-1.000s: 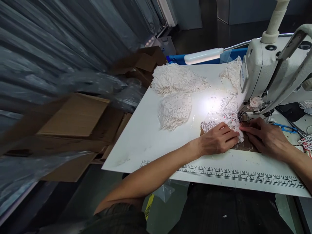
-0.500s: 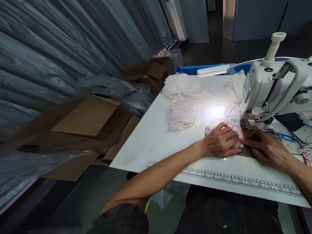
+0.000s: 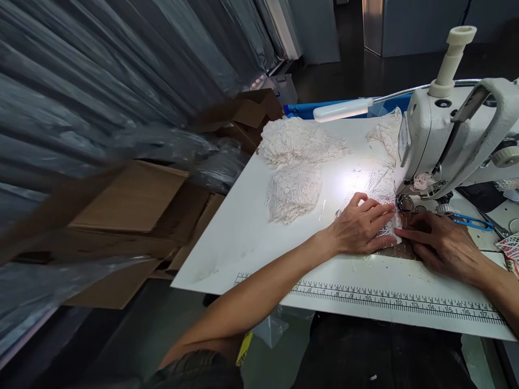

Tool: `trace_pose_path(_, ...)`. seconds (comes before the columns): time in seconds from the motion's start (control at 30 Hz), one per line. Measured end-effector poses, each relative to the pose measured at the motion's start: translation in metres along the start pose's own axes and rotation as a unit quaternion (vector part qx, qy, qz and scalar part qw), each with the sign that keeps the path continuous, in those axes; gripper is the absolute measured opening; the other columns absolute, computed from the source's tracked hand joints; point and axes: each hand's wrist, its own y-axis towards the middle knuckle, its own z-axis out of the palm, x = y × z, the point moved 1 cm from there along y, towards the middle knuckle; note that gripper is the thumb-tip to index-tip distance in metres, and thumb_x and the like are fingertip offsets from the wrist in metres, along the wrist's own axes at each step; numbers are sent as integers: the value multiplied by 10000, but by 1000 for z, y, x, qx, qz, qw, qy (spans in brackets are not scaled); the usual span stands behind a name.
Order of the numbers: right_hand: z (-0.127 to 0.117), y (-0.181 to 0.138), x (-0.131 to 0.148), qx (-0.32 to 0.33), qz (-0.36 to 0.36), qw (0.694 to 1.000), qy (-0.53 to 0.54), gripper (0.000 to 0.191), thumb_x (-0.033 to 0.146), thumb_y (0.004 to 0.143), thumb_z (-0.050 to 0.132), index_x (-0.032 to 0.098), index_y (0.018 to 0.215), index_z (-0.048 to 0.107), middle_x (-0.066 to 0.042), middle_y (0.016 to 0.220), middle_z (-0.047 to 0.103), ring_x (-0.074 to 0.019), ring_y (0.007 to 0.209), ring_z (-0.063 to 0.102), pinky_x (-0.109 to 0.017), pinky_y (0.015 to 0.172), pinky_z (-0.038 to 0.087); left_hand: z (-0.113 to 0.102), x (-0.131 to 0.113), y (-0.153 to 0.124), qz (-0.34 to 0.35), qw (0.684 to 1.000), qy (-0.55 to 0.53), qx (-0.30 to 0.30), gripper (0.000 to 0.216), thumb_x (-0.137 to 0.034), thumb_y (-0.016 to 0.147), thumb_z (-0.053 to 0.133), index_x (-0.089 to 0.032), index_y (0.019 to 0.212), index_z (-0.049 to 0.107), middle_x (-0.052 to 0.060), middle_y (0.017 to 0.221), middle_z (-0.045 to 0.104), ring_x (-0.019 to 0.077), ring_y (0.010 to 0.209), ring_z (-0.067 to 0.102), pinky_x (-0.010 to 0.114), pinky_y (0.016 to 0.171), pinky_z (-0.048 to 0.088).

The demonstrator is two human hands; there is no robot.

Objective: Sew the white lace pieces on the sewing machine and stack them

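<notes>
A white lace piece [image 3: 379,186] lies under the needle area of a white sewing machine [image 3: 424,127], lit by a bright spot. My left hand [image 3: 363,224] rests flat on this lace, fingers spread and pointing toward the presser foot. At the lace's right edge, the stretched index finger of my right hand [image 3: 444,240] touches the fabric. The other right fingers lie apart on the brown plate [image 3: 399,251] below the needle. My left hand covers part of the lace, and the exact needle point is hard to make out.
Two piles of white lace, a back pile [image 3: 300,140] and a front pile [image 3: 294,192], lie left on the white table [image 3: 227,243]. Blue thread snips [image 3: 472,221] and scissors [image 3: 497,224] lie right of my hands. A lamp [image 3: 343,110] overhangs the back. Cardboard boxes [image 3: 130,194] stand left.
The camera view has shifted slightly, moving the scene a little left. Both hands keep nearly the same place by the needle, and the lace has moved only slightly, if at all.
</notes>
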Motion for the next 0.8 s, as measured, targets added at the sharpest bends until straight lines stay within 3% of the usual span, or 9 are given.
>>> trace_pose_path(0.33, -4, 9, 8, -28, -48, 998, -22, 300, 173, 934, 448, 234, 1122, 674, -100, 1009, 604, -206, 854, 567, -331, 689, 440, -1, -2, 2, -5, 999, 37, 34, 533, -508, 1015, 283, -102, 1102, 618, 94, 1204, 659, 200, 842, 568, 384, 746, 352)
trace_pose_path(0.53, -3, 15, 10, -21, -23, 997, -70, 318, 191, 954, 410, 215, 1143, 665, -99, 965, 607, -175, 711, 539, -295, 593, 423, -2, 11, 11, 12, 993, 34, 112, 432, -382, 1024, 296, -109, 1156, 603, 102, 1263, 620, 204, 878, 566, 399, 793, 369)
trace_pose_path(0.8, -2, 17, 9, -22, -4, 999, -50, 323, 227, 976, 391, 227, 1135, 672, -97, 964, 610, -171, 731, 569, -296, 611, 471, 2, 16, 8, -20, 994, -9, 106, 462, -446, 1013, 295, -137, 1208, 578, 98, 1293, 601, 231, 936, 556, 396, 768, 384)
